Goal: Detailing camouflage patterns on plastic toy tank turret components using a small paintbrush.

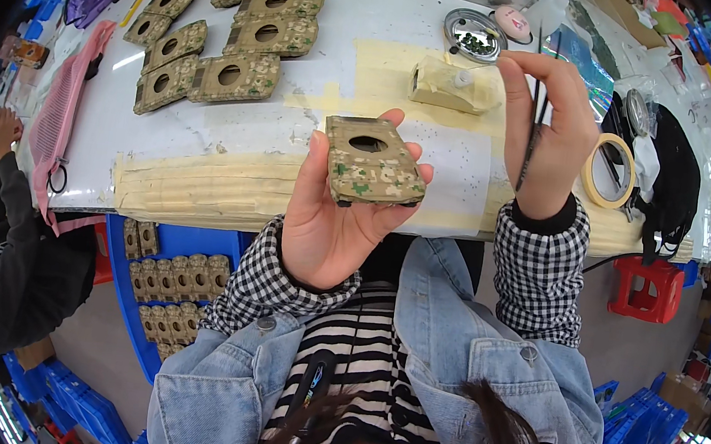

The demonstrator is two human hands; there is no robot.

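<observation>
My left hand (334, 220) is raised over the table's near edge, its fingers closed around the sides of a camouflage-patterned model tank hull (376, 172). The hull has a round hole in its top and small green patches on its near end. To the right, my right hand (551, 121) is bent at the wrist, thumb and forefinger brought together. Through it runs a slim dark two-pronged tool (530, 145), possibly tweezers. Whether the fingertips pinch anything small cannot be seen. Just beyond them is a round clear dish (475, 36) of small dark green pieces.
Several more camouflage hulls (236, 77) lie at the table's left. A tape-covered block (450, 88) is mid-table. A masking tape roll (610, 169) and black cloth (675, 171) lie at right. A blue crate (125, 261) of hulls is below left, near another person's sleeve (18, 219).
</observation>
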